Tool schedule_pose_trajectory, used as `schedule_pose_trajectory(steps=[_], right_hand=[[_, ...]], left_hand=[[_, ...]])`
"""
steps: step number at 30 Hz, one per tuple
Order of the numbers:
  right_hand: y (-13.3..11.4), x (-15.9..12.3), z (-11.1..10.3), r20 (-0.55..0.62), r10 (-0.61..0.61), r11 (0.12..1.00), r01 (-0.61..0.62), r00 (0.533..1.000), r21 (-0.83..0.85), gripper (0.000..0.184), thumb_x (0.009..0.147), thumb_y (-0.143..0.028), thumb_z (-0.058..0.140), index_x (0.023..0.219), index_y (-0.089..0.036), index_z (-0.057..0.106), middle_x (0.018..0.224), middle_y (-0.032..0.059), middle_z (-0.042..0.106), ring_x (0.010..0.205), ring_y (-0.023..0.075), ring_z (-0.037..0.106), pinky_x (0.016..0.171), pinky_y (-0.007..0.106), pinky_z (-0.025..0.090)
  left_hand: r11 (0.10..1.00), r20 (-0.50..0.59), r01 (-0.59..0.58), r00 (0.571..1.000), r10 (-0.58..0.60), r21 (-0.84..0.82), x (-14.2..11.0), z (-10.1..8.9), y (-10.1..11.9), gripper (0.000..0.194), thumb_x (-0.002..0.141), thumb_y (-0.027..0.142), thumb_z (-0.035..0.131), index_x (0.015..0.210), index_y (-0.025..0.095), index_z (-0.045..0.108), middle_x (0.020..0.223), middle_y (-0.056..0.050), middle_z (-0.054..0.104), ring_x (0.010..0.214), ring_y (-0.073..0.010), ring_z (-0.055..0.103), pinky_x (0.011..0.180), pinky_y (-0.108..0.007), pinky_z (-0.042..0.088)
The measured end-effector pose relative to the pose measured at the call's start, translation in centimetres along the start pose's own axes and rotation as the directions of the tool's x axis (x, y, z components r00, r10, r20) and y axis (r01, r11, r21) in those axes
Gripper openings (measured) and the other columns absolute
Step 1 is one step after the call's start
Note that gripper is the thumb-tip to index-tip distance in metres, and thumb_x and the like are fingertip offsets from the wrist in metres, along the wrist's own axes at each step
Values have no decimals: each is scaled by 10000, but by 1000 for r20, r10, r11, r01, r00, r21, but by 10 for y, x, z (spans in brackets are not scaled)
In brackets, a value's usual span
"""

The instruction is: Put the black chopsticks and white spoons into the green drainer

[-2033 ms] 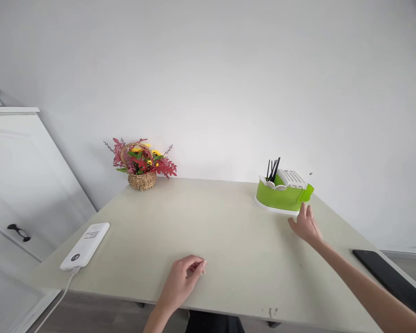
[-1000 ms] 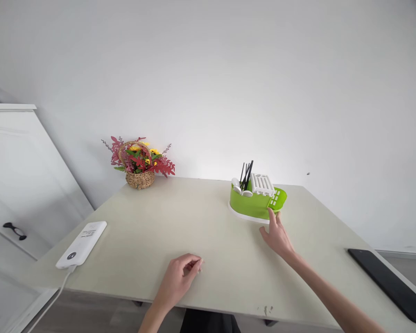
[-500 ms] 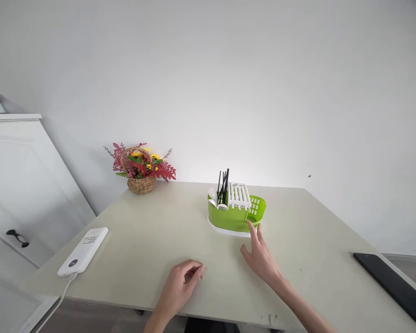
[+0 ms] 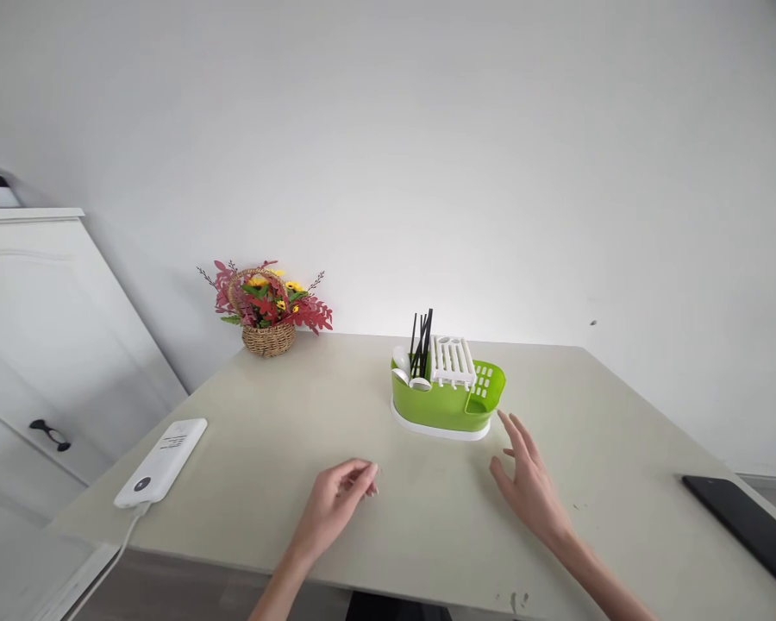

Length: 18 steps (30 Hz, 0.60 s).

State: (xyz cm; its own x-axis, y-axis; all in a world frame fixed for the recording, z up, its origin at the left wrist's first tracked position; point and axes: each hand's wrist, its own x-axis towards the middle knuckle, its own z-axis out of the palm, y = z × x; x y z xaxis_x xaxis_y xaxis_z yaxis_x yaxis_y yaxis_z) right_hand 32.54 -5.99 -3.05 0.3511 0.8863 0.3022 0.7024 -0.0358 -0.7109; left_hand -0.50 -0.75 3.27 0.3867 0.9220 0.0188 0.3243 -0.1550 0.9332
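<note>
Right hand (image 4: 535, 493) near green caddy (image 4: 432, 409), fingers apart; left hand (image 4: 331, 504), fingers together; print (image 4: 173, 441) on power bank (image 4: 158, 473) too small to read.

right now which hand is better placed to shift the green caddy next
Probably the right hand: its fingers are spread open, with the tips close to the right end of the green caddy. The left hand sits farther from it, its fingers curled in.
</note>
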Motion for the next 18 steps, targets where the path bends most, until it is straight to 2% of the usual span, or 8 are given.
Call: schedule_pose_trajectory(steps=[3,5,7,11,14,18], right_hand=[[25,3,-10,-12,61,998,-61,998,25,591,922,-412,472,1503,-305,458,1590,101,434,1022,224,700,896,417,571],[36,5,-14,5,92,994,-92,996,62,476,905,-407,475,1337,-242,589,1510,118,520,946,213,699,816,384,572],[41,7,-15,6,98,991,-98,995,93,395,892,-393,474,1198,-216,650,1451,129,574,881,205,692,738,360,554],[37,8,-14,-7,74,992,-73,997,100,327,883,-366,486,1104,-229,685,1389,108,624,843,194,672,707,342,526],[34,7,-14,17,82,991,-83,997,102,302,896,-355,487,1089,-243,688,1387,88,627,856,189,668,702,331,519],[34,7,-17,21,111,987,-112,994,114,283,909,-353,478,1071,-244,682,1360,82,647,887,198,680,665,316,502]], left_hand=[[998,-156,-38,987,29,-53,32,-13,13,459,942,632,591,935,191,716,810,-57,709,802,-216,662,770,-299,539],[994,-306,-81,950,56,-69,59,-21,29,487,946,664,554,944,200,700,861,-65,714,834,-225,665,783,-316,540],[995,-352,-96,933,79,-30,90,-25,51,494,937,683,549,950,211,694,981,-86,738,975,-254,677,862,-335,536],[988,-295,-154,943,153,20,155,-18,96,449,872,628,681,1033,210,651,1193,-108,724,1181,-262,642,1016,-340,482],[971,-160,-225,958,236,84,200,-4,123,473,860,585,715,1112,202,595,1294,-133,671,1221,-243,627,1021,-309,469],[989,-70,-53,996,64,139,245,13,144,671,744,599,821,1218,207,554,1298,-140,674,1213,-280,632,969,-313,470]])
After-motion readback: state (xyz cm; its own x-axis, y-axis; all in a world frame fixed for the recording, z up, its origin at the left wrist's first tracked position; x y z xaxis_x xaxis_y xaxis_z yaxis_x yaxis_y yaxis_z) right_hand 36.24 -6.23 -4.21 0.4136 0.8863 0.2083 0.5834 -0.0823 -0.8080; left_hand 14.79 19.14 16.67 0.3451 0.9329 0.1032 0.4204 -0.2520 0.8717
